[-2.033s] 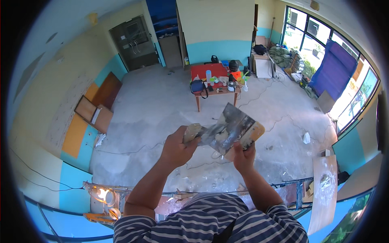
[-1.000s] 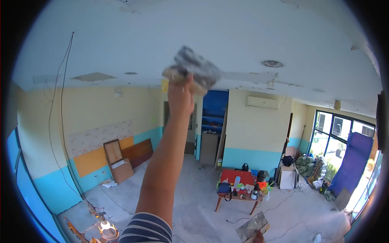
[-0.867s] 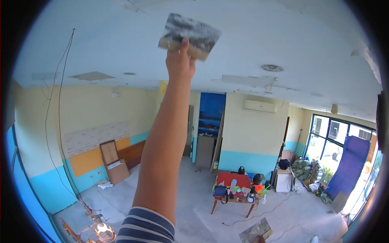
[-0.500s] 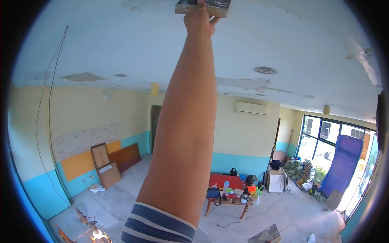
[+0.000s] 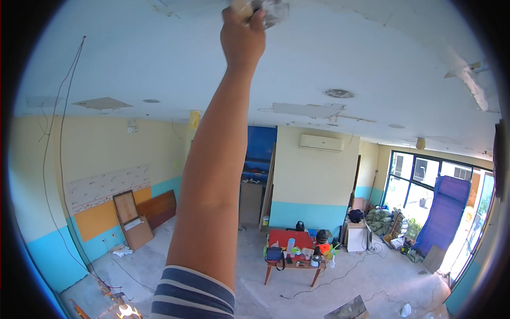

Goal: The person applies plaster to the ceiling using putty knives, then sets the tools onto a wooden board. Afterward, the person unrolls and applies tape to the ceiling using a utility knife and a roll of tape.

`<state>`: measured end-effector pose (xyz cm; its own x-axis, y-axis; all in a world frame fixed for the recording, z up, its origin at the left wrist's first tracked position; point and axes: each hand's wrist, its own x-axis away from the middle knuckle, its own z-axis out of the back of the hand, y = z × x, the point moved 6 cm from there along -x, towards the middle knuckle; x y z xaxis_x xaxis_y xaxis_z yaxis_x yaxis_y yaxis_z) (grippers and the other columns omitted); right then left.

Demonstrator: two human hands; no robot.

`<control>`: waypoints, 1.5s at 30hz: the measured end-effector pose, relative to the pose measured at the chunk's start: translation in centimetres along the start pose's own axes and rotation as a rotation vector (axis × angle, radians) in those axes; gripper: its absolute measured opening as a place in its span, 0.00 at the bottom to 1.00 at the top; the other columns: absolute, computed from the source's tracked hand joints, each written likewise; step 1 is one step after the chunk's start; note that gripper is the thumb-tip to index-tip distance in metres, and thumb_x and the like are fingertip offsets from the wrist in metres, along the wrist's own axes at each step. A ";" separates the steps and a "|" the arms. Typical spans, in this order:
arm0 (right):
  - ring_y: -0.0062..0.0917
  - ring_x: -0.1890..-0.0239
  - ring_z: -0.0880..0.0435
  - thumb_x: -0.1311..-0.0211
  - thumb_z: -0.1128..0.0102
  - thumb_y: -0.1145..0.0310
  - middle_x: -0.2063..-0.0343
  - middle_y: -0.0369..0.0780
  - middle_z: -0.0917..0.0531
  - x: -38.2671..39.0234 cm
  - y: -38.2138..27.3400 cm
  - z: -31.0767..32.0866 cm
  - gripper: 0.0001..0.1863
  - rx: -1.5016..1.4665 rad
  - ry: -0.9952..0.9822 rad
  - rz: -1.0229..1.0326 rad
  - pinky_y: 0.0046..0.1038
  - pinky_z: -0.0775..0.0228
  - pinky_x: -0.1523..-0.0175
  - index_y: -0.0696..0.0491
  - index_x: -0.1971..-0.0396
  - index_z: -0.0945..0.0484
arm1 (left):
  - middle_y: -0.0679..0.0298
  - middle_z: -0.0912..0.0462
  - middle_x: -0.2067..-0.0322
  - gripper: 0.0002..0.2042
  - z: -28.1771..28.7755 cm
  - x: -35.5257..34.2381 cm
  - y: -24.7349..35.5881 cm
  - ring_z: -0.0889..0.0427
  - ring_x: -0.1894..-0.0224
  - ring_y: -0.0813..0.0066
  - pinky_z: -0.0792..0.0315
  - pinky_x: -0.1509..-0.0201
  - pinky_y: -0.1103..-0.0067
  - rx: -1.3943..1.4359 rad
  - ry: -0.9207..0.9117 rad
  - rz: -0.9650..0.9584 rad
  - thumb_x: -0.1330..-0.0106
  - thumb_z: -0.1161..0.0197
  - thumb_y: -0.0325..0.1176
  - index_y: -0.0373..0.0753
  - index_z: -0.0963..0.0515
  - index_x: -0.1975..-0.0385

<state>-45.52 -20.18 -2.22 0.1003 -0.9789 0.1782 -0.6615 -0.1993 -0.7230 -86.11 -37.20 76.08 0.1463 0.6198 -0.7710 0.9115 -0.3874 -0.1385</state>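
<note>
Head view, clock positions taken from the picture centre: the left arm [image 5: 212, 175], in a striped sleeve [image 5: 194, 295], extends from the lower edge toward 12 o'clock. Of the hands, the left hand [image 5: 242, 40] is at 12 o'clock with its fingers closed around a scraper [image 5: 243, 8]. The scraper has a pale grip and a grey blade; the blade is blurred and partly cut off by the upper edge. Whether the blade touches the white ceiling [image 5: 180, 58] cannot be determined. The right hand is out of frame; its opening and grasp cannot be told. A flat grey plate [image 5: 349, 309] appears at 5 o'clock, cut off by the lower edge. Also toward 5 o'clock, closer to centre, a red-topped counter [image 5: 280, 235] carries a dark blue bag [image 5: 274, 254], a light blue bottle [image 5: 290, 244] and smaller items. A lit lamp [image 5: 127, 311] is at 7 o'clock. Boards [image 5: 139, 234] lean on the wall at 8 o'clock. Two cables [image 5: 62, 127] hang at 9 o'clock. An air conditioner [image 5: 321, 142] is mounted between 2 and 3 o'clock. A purple sheet [image 5: 443, 212] hangs before the windows between 3 and 4 o'clock. Green sacks [image 5: 380, 220] are piled at 4 o'clock.
</note>
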 end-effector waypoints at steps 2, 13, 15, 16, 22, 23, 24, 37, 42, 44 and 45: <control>0.25 0.52 0.25 0.28 0.55 0.61 0.52 0.38 0.25 -1.5 0.8 0.4 0.21 -0.073 -0.076 -0.036 0.27 0.28 0.49 0.54 0.41 0.33 | 0.49 0.18 0.70 0.26 -0.5 -1.0 2.6 0.18 0.64 0.47 0.25 0.58 0.65 -0.104 -0.058 -0.034 0.42 0.35 0.49 0.32 0.34 0.60; 0.28 0.53 0.24 0.28 0.60 0.65 0.55 0.41 0.23 0.6 2.0 0.1 0.18 0.089 -0.065 0.089 0.28 0.27 0.51 0.57 0.46 0.30 | 0.45 0.19 0.59 0.34 10.2 -9.9 -7.8 0.18 0.57 0.49 0.26 0.51 0.66 -0.414 0.200 0.122 0.48 0.30 0.53 0.28 0.30 0.54; 0.27 0.54 0.24 0.28 0.60 0.66 0.55 0.41 0.23 1.7 1.4 -0.7 0.17 0.080 -0.035 0.085 0.27 0.27 0.52 0.57 0.46 0.30 | 0.46 0.19 0.60 0.31 12.6 -10.9 -9.9 0.18 0.57 0.50 0.25 0.53 0.66 -0.420 0.226 0.148 0.46 0.31 0.50 0.27 0.32 0.55; 0.26 0.55 0.24 0.29 0.60 0.66 0.56 0.40 0.23 2.4 0.8 -1.5 0.17 0.074 -0.006 0.078 0.27 0.27 0.53 0.57 0.46 0.30 | 0.46 0.18 0.61 0.29 13.4 -10.9 -10.8 0.18 0.58 0.51 0.24 0.54 0.66 -0.432 0.252 0.174 0.44 0.31 0.47 0.27 0.33 0.55; 0.24 0.58 0.25 0.31 0.59 0.69 0.58 0.39 0.23 3.2 0.4 -2.5 0.17 0.128 -0.027 0.103 0.24 0.27 0.58 0.57 0.46 0.30 | 0.50 0.26 0.49 0.24 8.8 -4.9 -13.6 0.21 0.51 0.57 0.20 0.50 0.61 0.584 0.113 0.477 0.35 0.37 0.33 0.29 0.36 0.45; 0.24 0.58 0.25 0.31 0.59 0.69 0.58 0.39 0.23 3.4 0.6 -2.7 0.17 0.126 -0.025 0.105 0.24 0.27 0.58 0.57 0.46 0.30 | 0.51 0.27 0.48 0.25 6.6 -3.7 -12.3 0.23 0.48 0.56 0.19 0.50 0.61 0.784 0.038 0.497 0.34 0.37 0.36 0.31 0.37 0.44; 0.23 0.59 0.25 0.30 0.60 0.69 0.58 0.39 0.23 3.5 0.5 -3.1 0.17 0.224 -0.033 0.163 0.24 0.27 0.58 0.57 0.46 0.30 | 0.51 0.26 0.49 0.24 4.4 -2.5 -10.6 0.23 0.49 0.56 0.19 0.51 0.61 0.850 -0.061 0.498 0.33 0.39 0.39 0.30 0.37 0.45; 0.24 0.59 0.24 0.28 0.56 0.67 0.59 0.38 0.23 5.6 0.9 -2.6 0.14 -0.224 0.083 0.107 0.24 0.27 0.58 0.57 0.50 0.27 | 0.53 0.25 0.53 0.18 -9.6 1.2 -2.6 0.19 0.57 0.56 0.21 0.49 0.60 1.119 -0.100 0.940 0.29 0.46 0.34 0.30 0.35 0.45; 0.26 0.56 0.23 0.29 0.55 0.69 0.57 0.40 0.23 5.6 0.4 -0.6 0.15 -0.059 0.114 0.144 0.28 0.26 0.53 0.60 0.49 0.27 | 0.54 0.20 0.57 0.21 -8.1 3.0 -10.4 0.17 0.65 0.62 0.23 0.56 0.72 -0.598 -0.649 0.010 0.33 0.40 0.38 0.33 0.34 0.46; 0.27 0.55 0.23 0.29 0.55 0.70 0.56 0.41 0.23 5.0 0.4 0.1 0.15 -0.149 0.104 0.128 0.30 0.26 0.52 0.60 0.48 0.28 | 0.53 0.19 0.59 0.23 -6.3 4.0 -11.5 0.17 0.65 0.61 0.23 0.57 0.73 -0.088 -0.323 0.340 0.35 0.38 0.40 0.32 0.33 0.47; 0.28 0.55 0.23 0.29 0.55 0.70 0.56 0.41 0.23 4.5 0.4 0.4 0.15 -0.135 0.095 0.116 0.30 0.26 0.51 0.60 0.48 0.28 | 0.53 0.18 0.61 0.25 -5.0 5.1 -13.0 0.18 0.65 0.59 0.24 0.57 0.74 0.425 0.027 0.635 0.37 0.36 0.43 0.31 0.33 0.48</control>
<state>-45.06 -24.67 -2.01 -0.0488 -0.9851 0.1651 -0.7589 -0.0709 -0.6474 -95.29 -25.58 77.11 0.6067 0.2048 -0.7681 0.4236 -0.9009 0.0944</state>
